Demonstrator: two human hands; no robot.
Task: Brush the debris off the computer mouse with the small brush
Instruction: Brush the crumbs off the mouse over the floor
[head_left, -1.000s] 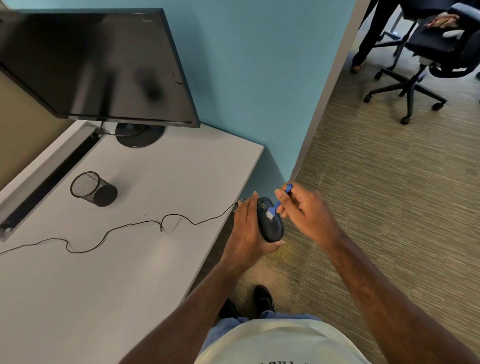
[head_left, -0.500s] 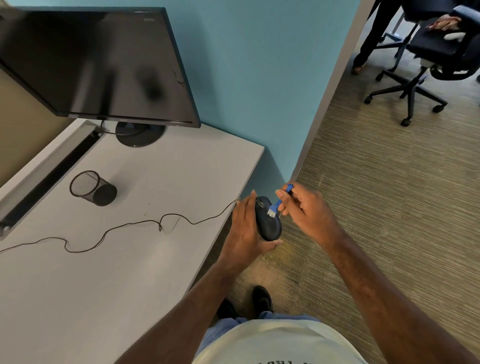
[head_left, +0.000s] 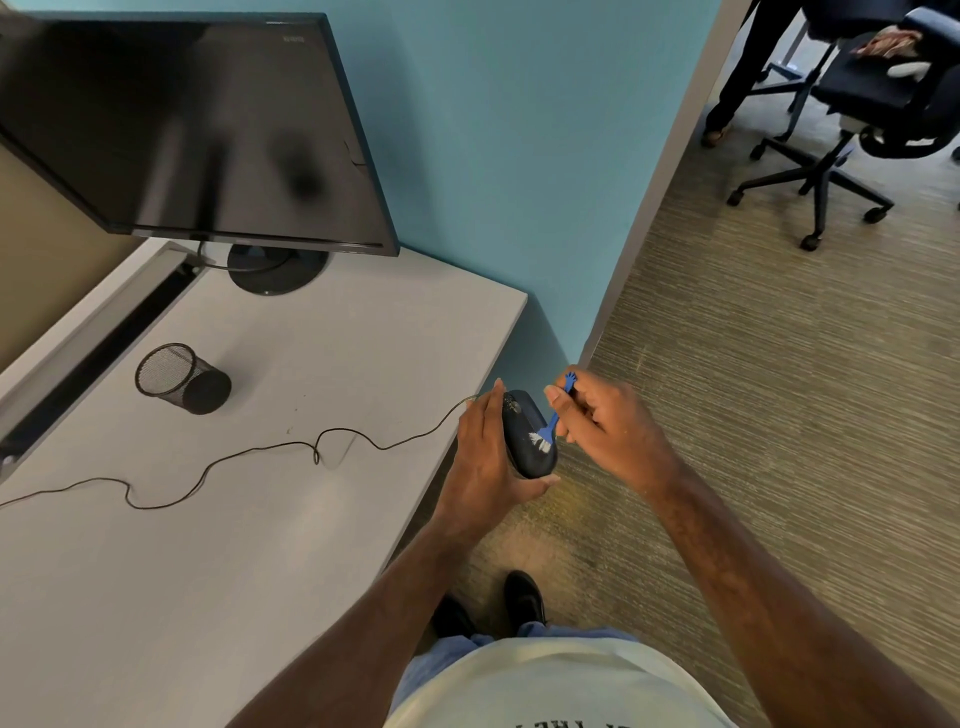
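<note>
My left hand (head_left: 485, 457) grips a black wired computer mouse (head_left: 524, 428) from its left side and holds it in the air just past the desk's right edge. My right hand (head_left: 605, 423) pinches a small blue brush (head_left: 555, 415) by its handle. The brush's white bristles rest on the lower half of the mouse's top. The mouse's thin black cable (head_left: 311, 447) trails left across the white desk (head_left: 249, 519).
A black mesh cup (head_left: 179, 378) lies on its side on the desk. A dark monitor (head_left: 182, 130) stands at the back against a teal wall. Carpet lies to the right, with a wheeled office chair (head_left: 852, 135) and a person's legs at the far right.
The bristles have slid down the mouse's top toward its rear end, while my right hand dropped slightly. My left hand keeps the mouse in the same spot.
</note>
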